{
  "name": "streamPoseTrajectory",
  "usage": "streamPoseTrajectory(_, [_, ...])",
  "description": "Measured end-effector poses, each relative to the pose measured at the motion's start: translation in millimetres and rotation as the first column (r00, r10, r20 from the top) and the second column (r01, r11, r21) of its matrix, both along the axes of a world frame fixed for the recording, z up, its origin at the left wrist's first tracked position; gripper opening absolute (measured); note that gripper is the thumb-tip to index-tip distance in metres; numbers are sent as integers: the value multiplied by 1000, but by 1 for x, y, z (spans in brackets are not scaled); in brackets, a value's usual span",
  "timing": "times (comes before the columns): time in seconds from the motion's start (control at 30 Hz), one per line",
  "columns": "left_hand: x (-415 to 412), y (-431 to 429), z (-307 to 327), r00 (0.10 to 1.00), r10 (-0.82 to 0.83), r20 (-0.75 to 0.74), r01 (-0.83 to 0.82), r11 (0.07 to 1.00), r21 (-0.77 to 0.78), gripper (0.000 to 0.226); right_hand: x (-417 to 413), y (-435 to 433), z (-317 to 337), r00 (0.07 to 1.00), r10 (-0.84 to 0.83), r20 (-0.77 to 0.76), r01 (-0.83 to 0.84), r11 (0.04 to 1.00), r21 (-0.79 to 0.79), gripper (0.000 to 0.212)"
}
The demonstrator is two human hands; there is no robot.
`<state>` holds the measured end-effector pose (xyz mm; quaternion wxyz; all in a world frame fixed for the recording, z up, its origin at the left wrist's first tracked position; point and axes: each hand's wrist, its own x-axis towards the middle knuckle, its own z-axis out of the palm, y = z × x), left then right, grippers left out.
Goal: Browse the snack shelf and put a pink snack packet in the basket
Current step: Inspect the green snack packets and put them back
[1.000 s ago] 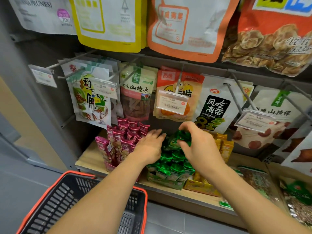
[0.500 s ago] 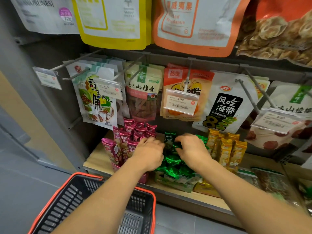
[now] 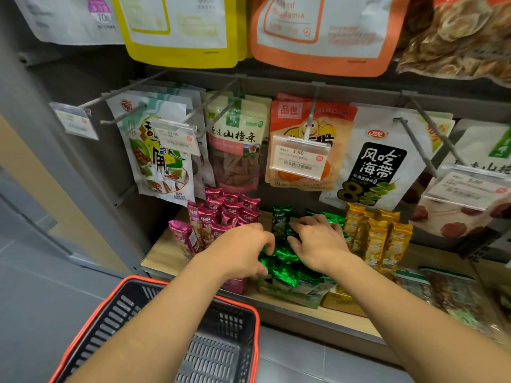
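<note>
1. Right now your right hand [image 3: 318,244] lies fingers spread on the green packets [image 3: 284,269], pinching nothing; your left hand [image 3: 243,251] curls loosely beside it, whether gripping I cannot tell.
2. Leave the green; slide left and pinch one packet by its top.
3. Pink snack packets [image 3: 221,217] stand toward the shelf's [image 3: 157,258] left edge, just beside your left hand; basket [image 3: 250,308] waits below.

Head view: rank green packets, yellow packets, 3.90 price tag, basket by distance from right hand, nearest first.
From the right hand:
1. green packets, under its fingers
2. yellow packets, just right
3. 3.90 price tag, above
4. basket, lower left; close to the tag, ranking unsure
</note>
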<state>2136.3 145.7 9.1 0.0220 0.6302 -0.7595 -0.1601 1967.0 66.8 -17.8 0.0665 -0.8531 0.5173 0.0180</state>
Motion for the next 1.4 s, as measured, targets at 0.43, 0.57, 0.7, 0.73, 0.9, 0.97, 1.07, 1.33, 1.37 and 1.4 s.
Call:
streamPoseTrajectory(0.43, [-19,10,4,941,59,333,9,980,-199,18,-22,42,4,948,316,-47,-319,924,-210,29])
streamPoseTrajectory(0.57, [-6,19,30,976,90,198,-23,948,-317,19,-17,47,13,963,253,-89,-264,953,-147,31])
streamPoseTrajectory(0.7, [5,45,63,990,135,38,-83,781,-619,12,-17,57,40,983,180,-34,-178,983,47,45])
streamPoseTrajectory(0.73, [6,51,71,992,123,19,-78,731,-677,8,-18,61,51,986,164,24,-165,982,93,49])
streamPoseTrajectory(0.9, [5,72,88,919,-16,-393,-268,707,-654,9,-31,90,106,908,47,417,-246,865,438,76])
streamPoseTrajectory(0.97, [-2,76,89,774,8,-633,-392,792,-469,16,-40,109,117,873,21,488,-290,826,483,93])
streamPoseTrajectory(1.07, [-18,83,93,437,39,-899,-392,908,-151,25,-46,136,120,736,0,677,-418,787,454,82])
streamPoseTrajectory(1.33, [-30,90,100,147,47,-988,-243,970,10,11,-54,155,111,510,-86,856,-382,868,316,35])
streamPoseTrajectory(1.37, [-29,90,100,140,50,-989,-238,971,16,11,-55,155,111,511,-84,855,-385,867,316,33])
streamPoseTrajectory(1.4, [-29,90,101,137,50,-989,-238,971,16,11,-55,155,111,509,-85,857,-390,864,318,32])
